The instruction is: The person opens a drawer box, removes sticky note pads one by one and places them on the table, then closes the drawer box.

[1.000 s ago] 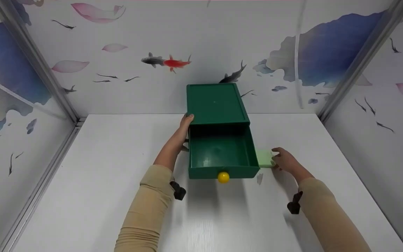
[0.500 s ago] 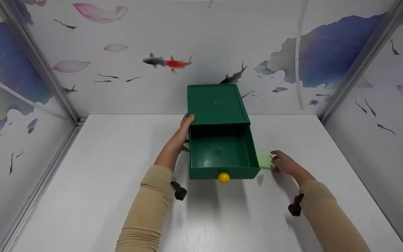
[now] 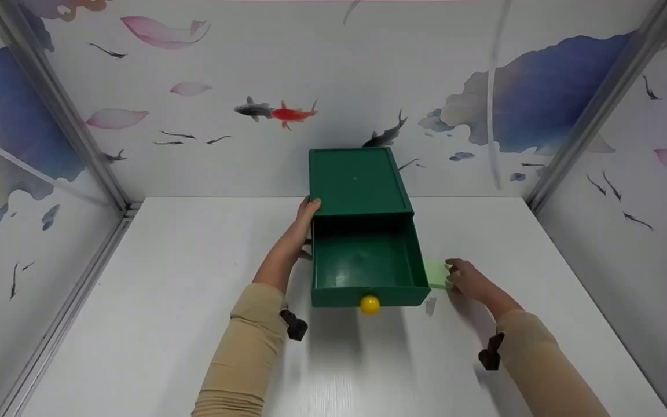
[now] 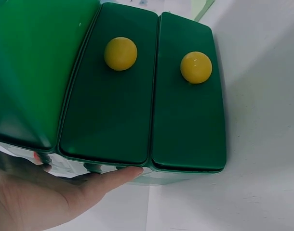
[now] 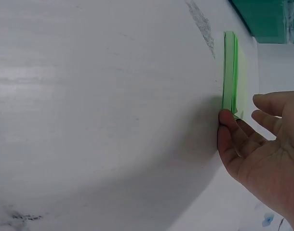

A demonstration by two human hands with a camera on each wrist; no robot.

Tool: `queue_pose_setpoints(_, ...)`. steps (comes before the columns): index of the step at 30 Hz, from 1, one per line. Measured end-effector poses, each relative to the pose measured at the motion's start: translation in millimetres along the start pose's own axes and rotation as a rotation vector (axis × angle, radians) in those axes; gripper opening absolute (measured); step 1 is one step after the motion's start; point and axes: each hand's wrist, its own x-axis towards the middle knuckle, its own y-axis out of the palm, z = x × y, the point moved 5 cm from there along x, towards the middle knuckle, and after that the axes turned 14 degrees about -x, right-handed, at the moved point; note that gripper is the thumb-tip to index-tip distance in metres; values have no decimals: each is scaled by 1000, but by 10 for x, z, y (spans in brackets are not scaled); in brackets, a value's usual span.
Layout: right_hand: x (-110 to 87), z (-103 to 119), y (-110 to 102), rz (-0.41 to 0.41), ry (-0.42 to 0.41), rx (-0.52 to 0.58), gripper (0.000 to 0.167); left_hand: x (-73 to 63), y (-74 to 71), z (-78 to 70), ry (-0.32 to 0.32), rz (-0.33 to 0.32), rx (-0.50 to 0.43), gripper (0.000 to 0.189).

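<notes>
Head view: white tabletop [image 3: 136, 347], bearing a green plastic drawer cabinet [image 3: 359, 180] close to the back wall. Its top drawer [image 3: 333, 298] is pulled well out; the left wrist view shows two lower drawers [image 4: 108, 110] pushed in.

Left hand [image 3: 301, 226] lies along the cabinet's left side, fingers extended against the wall, thumb at the edge of the top panel. Judged a brace rather than a clasp, and well placed: pressure belongs on the fixed body, since the extended drawer probably shifts weight forward.

Right hand [image 3: 468, 280] is at the pad, fingers loosely bent. Right wrist view: at least one fingertip meets the pad's end, while the upper two fingers stand apart from it. Cannot tell whether the contact amounts to a pinch.

Light-green paper pad [image 3: 436, 274] (sticky notes, by the look; not confirmed) lies on the tabletop just right of the drawer, its left part hidden by the drawer's side. For a sound hold, thumb and fingers should take the full thickness, as the layers could fan or slip. Clearing it sideways from the drawer before any lift would likely prevent snagging.

Yellow knob [image 3: 370, 304], mid-front of the drawer: best left unbumped.
</notes>
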Motion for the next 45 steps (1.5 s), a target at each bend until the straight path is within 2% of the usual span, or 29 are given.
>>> queue_pose_setpoints(3,-7,8,-3,-7,-11,-1,49,0,-3,-19,0,1,-1,88)
queue_pose_setpoints(10,-33,21,4,-14,24,21,53,-9,-12,-28,7,-2,-3,87)
queue_pose_setpoints(15,-127,86,-73,-82,18,-51,52,1,5,-3,-9,5,-3,86)
queue_pose_setpoints(18,-217,232,-196,-148,-31,-41,52,1,4,-5,-13,3,-5,87)
queue_pose_setpoints(26,-622,736,-427,-278,-213,91,44,-18,-4,23,-8,0,-5,86)
queue_pose_setpoints(35,-1033,1144,-480,-306,-324,103,33,-12,-11,11,-6,-1,15,91)
queue_pose_setpoints(42,-1290,1296,-432,-303,-382,77,17,-18,-18,12,-17,-1,1,90)
queue_pose_setpoints(45,-1370,1335,-418,-307,-398,51,16,-23,-13,7,-14,5,2,89)
